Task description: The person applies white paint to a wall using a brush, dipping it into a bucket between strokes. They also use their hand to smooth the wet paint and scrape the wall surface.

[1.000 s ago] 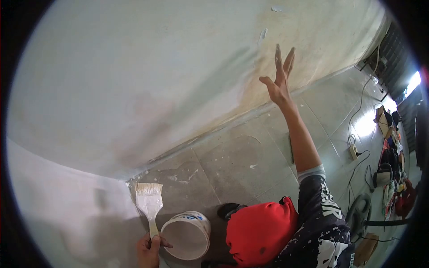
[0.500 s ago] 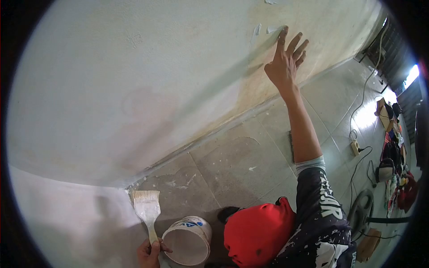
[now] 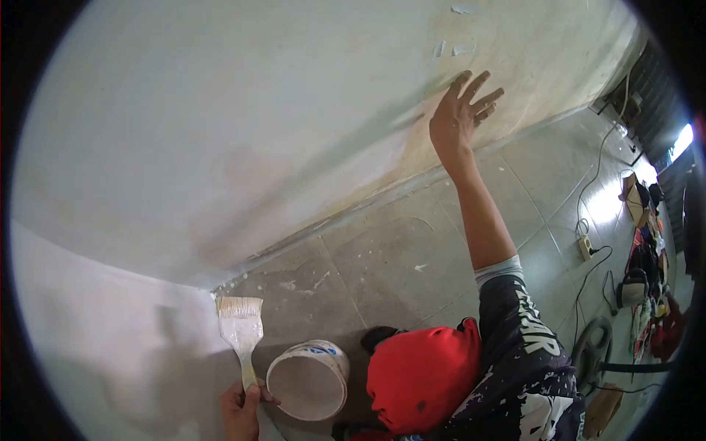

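My left hand (image 3: 243, 411) grips the handle of a wide brush (image 3: 241, 331) at the lower left. The brush points up, its pale bristles near the corner where wall and floor meet. Just right of this hand stands a white bucket (image 3: 340, 358) with blue marks, its mouth facing me. My right arm stretches up to the wall (image 3: 294, 88). The right hand (image 3: 460, 114) is empty, fingers spread, close to the wall below small white smears (image 3: 463, 50); whether it touches the wall I cannot tell.
Red cloth (image 3: 423, 378) covers something round at the bottom centre. Grey floor tiles (image 3: 390, 257) carry white spots. At the right lie a cable with a socket block (image 3: 585, 248), a pile of cloths and bags (image 3: 643, 272), and a dark wheel-like object (image 3: 593, 349).
My right hand has moved down and slightly left, away from the white smears. The view has shifted a little. My left hand still holds the brush.
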A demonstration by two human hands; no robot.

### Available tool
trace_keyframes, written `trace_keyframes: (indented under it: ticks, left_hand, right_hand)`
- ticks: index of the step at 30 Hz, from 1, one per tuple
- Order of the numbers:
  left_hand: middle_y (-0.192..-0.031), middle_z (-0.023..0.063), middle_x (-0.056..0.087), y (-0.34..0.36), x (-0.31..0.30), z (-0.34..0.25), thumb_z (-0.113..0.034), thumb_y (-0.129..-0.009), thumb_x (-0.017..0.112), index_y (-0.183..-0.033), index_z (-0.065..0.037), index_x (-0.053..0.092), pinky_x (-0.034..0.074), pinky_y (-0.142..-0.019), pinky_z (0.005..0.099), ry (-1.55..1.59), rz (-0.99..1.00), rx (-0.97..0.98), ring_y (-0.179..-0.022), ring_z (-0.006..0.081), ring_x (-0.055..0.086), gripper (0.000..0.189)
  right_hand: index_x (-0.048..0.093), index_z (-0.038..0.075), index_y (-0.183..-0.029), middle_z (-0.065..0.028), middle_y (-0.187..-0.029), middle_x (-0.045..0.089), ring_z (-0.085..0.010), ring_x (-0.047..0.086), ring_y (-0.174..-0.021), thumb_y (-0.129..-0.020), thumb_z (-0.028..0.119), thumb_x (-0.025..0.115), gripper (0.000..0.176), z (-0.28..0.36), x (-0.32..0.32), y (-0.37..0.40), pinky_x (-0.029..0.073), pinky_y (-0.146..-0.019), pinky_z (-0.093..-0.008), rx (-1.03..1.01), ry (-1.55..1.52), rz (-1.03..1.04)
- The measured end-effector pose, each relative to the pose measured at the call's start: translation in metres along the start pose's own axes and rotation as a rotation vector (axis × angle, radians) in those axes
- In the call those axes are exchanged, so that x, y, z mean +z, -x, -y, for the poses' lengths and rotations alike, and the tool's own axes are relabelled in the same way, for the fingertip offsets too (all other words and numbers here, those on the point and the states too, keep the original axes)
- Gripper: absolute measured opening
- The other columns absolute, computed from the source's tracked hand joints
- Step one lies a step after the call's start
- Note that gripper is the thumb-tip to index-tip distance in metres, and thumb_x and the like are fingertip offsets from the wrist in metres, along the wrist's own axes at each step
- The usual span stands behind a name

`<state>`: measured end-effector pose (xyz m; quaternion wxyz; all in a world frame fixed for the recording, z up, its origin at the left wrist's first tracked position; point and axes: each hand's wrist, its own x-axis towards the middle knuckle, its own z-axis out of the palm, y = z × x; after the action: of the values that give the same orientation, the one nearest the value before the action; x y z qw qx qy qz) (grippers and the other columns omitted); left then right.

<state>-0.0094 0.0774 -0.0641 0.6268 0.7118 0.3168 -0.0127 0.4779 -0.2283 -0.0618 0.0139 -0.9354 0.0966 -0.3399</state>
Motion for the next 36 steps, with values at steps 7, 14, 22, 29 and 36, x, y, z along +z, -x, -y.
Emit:
trace_keyframes:
  ticks: [7, 14, 22, 29, 36]
  left_hand:
    - [-0.077, 0.0056, 0.064, 0.02, -0.011, 0.006, -0.024, -0.099, 0.057, -0.096, 0.002, 0.065, 0.05, -0.073, 0.0316, 0.063, -0.032, 0.004, -0.072, 0.0163, 0.063, 0.027]
    - [-0.083, 0.0064, 0.067, 0.036, -0.025, 0.014, -0.018, -0.102, 0.053, -0.104, 0.005, 0.064, 0.053, -0.077, 0.031, 0.101, 0.016, 0.002, -0.078, 0.0148, 0.064, 0.025]
    - [-0.083, 0.0057, 0.067, 0.044, -0.026, 0.004, -0.016, -0.103, 0.051, -0.104, 0.004, 0.064, 0.052, -0.079, 0.0307, 0.165, 0.045, -0.012, -0.08, 0.0139, 0.064, 0.025]
    - [-0.079, 0.0059, 0.064, 0.038, -0.025, 0.011, -0.026, -0.1, 0.057, -0.1, 0.003, 0.065, 0.05, -0.076, 0.0318, 0.064, 0.014, -0.022, -0.077, 0.0162, 0.063, 0.03]
    - [-0.077, 0.0059, 0.062, 0.02, -0.018, 0.012, -0.029, -0.098, 0.06, -0.096, 0.002, 0.064, 0.052, -0.073, 0.0358, 0.085, -0.014, -0.048, -0.072, 0.018, 0.062, 0.031]
  right_hand:
    - [0.04, -0.007, -0.145, -0.0337, -0.152, 0.031, -0.0519, 0.026, -0.143, -0.076, 0.001, 0.052, 0.071, -0.011, -0.106, 0.085, 0.027, -0.116, -0.0532, -0.043, -1.344, 0.936]
    - [0.043, -0.009, -0.143, -0.0356, -0.154, 0.027, -0.0502, 0.025, -0.144, -0.071, 0.024, 0.051, 0.079, 0.076, -0.132, 0.151, 0.026, -0.116, -0.0564, 0.001, -2.327, 2.011]
    - [0.029, -0.004, -0.152, -0.0314, -0.15, 0.036, -0.044, 0.038, -0.139, -0.07, 0.024, 0.054, 0.091, 0.109, -0.14, 0.182, 0.033, -0.112, -0.0519, -0.095, -2.079, 2.143]
    - [0.02, 0.016, -0.159, -0.0118, -0.113, 0.057, -0.0227, 0.058, -0.101, -0.075, -0.006, 0.055, 0.094, 0.048, -0.077, 0.114, 0.051, -0.088, -0.0383, -0.305, -1.565, 0.462]
    - [-0.019, 0.03, -0.156, -0.0134, -0.103, 0.06, -0.0127, 0.049, -0.054, -0.085, -0.003, 0.045, 0.101, -0.023, -0.011, 0.017, 0.055, -0.062, -0.032, 0.403, -2.071, 0.368]
